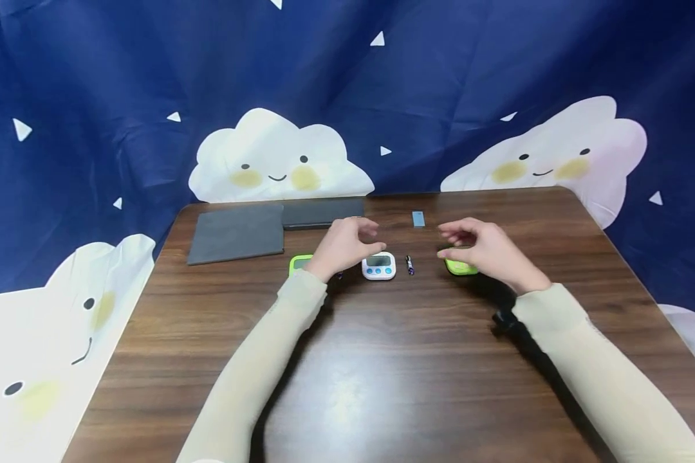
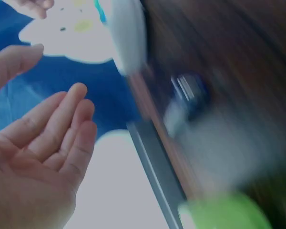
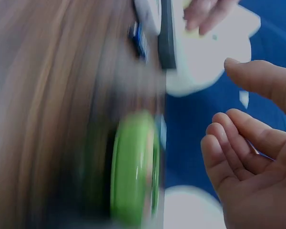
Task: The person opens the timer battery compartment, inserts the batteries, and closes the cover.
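Note:
My left hand [image 1: 344, 244] hovers beside a white digital timer [image 1: 379, 275] with a grey screen and blue buttons. Its fingers are loosely bent, thumb apart, and the palm [image 2: 33, 167] holds nothing in the left wrist view. Partly behind that wrist lies a green timer [image 1: 298, 262]. On the right, my other hand [image 1: 489, 251] is over a second green timer [image 1: 461, 267], which it partly covers in the head view. The right wrist view shows this green timer [image 3: 131, 171] apart from the relaxed, empty fingers [image 3: 219, 152].
Between the white timer and the right hand lies a small dark-blue and silver piece [image 1: 410, 265]. A light-blue card [image 1: 418, 218] is farther back. Dark grey flat panels [image 1: 237, 235] lie at the back left of the wooden table [image 1: 417, 360], before a blue cloud-print curtain [image 1: 417, 96].

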Available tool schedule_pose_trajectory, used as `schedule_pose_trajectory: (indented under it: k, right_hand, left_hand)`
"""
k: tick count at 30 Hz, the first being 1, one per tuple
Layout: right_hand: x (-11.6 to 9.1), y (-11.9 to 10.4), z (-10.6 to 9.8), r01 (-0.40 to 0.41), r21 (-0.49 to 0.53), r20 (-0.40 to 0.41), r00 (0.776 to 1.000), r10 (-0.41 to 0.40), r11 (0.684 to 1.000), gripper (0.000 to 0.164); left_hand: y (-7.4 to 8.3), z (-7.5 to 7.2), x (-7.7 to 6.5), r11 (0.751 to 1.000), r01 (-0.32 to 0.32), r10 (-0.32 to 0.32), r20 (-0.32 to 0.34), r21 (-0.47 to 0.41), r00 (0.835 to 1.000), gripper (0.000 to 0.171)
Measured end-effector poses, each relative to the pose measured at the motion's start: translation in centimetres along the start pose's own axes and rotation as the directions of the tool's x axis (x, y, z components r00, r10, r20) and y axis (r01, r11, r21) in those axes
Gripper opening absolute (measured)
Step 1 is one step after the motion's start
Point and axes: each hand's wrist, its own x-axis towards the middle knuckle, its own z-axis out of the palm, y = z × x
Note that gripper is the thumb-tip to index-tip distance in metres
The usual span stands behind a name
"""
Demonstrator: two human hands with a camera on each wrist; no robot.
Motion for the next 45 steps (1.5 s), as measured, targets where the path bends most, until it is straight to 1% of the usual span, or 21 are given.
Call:
schedule_pose_trajectory:
  k: [3, 6, 10, 12, 14, 16, 20, 23, 27, 33, 41, 45]
  right_hand:
    - [1.1, -1.5, 2.2, 0.01, -0.003, 0.047, 0.999, -0.01, 1.0, 0.058]
    - [2.1, -2.1, 4.2, 0.02, -0.002, 0.096, 0.995, -0.02, 1.0, 0.059]
    - [3.0, -2.4, 6.2, 0.023, 0.01, 0.155, 0.988, -0.024, 1.0, 0.062]
    - [3.2, -2.4, 6.8, 0.02, 0.013, 0.179, 0.984, -0.022, 1.0, 0.064]
    - [3.5, -2.4, 7.3, 0.017, 0.012, 0.196, 0.98, -0.019, 1.0, 0.066]
    - [3.6, -2.4, 7.5, 0.016, 0.002, 0.212, 0.977, -0.016, 1.0, 0.067]
    - [3.7, -2.2, 7.9, 0.007, -0.007, 0.233, 0.972, -0.005, 1.0, 0.07]
    - [3.8, -2.1, 8.1, 0.001, -0.014, 0.233, 0.973, 0.002, 1.0, 0.07]
    - [3.9, -2.1, 8.4, 0.016, -0.032, 0.232, 0.973, -0.008, 0.999, 0.07]
    - [3.9, -2.3, 8.7, 0.024, -0.055, 0.234, 0.972, -0.011, 0.998, 0.069]
    - [3.8, -2.4, 8.9, 0.027, -0.056, 0.231, 0.973, -0.014, 0.998, 0.065]
    - [3.8, -2.5, 8.9, 0.029, -0.05, 0.228, 0.974, -0.017, 0.998, 0.063]
  left_hand:
    - [-1.0, -1.0, -0.9, 1.0, -0.019, 0.019, 0.029, -0.002, 0.999, 0.055]
    - [-1.5, -1.3, -1.5, 0.999, -0.032, 0.03, 0.073, 0.021, 0.997, 0.057]
    - [-1.9, -1.2, -2.1, 0.989, -0.072, 0.058, 0.113, 0.127, 0.992, 0.06]
    - [-2.1, -1.2, -2.3, 0.981, -0.084, 0.061, 0.133, 0.173, 0.989, 0.062]
    - [-2.2, -1.2, -2.4, 0.975, -0.092, 0.063, 0.151, 0.201, 0.987, 0.064]
    - [-2.3, -1.2, -2.5, 0.974, -0.084, 0.049, 0.169, 0.209, 0.984, 0.063]
    - [-2.3, -0.8, -2.4, 0.971, -0.08, 0.038, 0.183, 0.227, 0.982, 0.06]
    - [-2.2, -0.5, -2.3, 0.969, -0.087, 0.041, 0.195, 0.232, 0.98, 0.053]
    - [-2.1, -0.2, -2.2, 0.968, -0.086, 0.038, 0.2, 0.235, 0.979, 0.044]
    - [-2.3, -0.1, -2.1, 0.972, -0.065, 0.02, 0.194, 0.225, 0.981, 0.046]
    - [-2.9, 0.0, -2.1, 0.978, -0.068, 0.029, 0.192, 0.198, 0.981, 0.047]
    - [-3.1, -0.2, -2.1, 0.984, -0.061, 0.027, 0.199, 0.166, 0.98, 0.047]
